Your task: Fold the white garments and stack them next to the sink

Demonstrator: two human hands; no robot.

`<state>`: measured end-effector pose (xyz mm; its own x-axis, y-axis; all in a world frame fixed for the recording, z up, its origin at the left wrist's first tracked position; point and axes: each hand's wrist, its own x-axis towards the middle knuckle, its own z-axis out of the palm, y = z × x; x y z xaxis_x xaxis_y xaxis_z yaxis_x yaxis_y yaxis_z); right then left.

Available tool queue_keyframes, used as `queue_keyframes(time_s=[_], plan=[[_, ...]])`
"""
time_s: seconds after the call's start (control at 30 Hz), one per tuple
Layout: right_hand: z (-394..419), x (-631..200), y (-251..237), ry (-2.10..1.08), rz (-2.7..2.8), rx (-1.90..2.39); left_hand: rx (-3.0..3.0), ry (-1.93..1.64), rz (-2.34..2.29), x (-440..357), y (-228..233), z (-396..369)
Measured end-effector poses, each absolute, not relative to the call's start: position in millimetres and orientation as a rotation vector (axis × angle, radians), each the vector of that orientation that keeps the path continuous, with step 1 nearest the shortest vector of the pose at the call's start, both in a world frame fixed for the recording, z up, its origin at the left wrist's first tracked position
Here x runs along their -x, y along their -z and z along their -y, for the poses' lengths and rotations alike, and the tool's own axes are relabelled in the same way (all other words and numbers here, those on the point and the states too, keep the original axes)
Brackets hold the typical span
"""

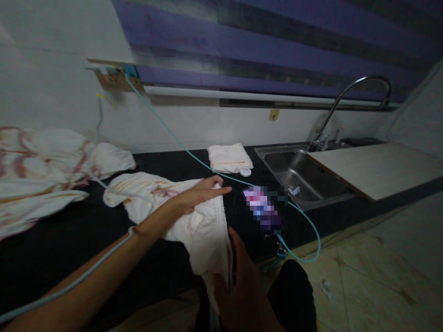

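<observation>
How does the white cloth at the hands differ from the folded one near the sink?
The held cloth is rumpled and spread out; the folded cloth is a compact, flat pad. The left hand and right hand are on the held cloth; neither touches the folded cloth. Both are whitish.

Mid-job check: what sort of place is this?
Most likely a kitchen, judging by the rectangular stainless-steel sink, the tall, curved chrome-coloured faucet above it and the long black countertop it is set into.
</observation>
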<state>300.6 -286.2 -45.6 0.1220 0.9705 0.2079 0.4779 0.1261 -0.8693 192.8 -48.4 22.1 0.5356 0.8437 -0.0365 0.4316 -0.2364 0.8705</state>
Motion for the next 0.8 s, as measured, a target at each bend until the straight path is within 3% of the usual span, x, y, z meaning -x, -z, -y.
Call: queue_keyframes(time_s=[0.13, 0.3, 0.67, 0.8], plan=[[295, -313, 47, -0.529, 1.503, 1.533, -2.001, -0.868, -1.2, -205, -11, 30], [291, -321, 34, -0.379, 1.469, 1.574, -2.32, -0.904, -1.27, -215, -12, 36], [285, -321, 39, -0.325, 1.467, 1.589, -2.252, -0.027, -1.146, -160, -38, 33], [276, -315, 34, -0.359, 1.492, 1.554, -2.223, 0.108, -1.036, -145, -47, 44]])
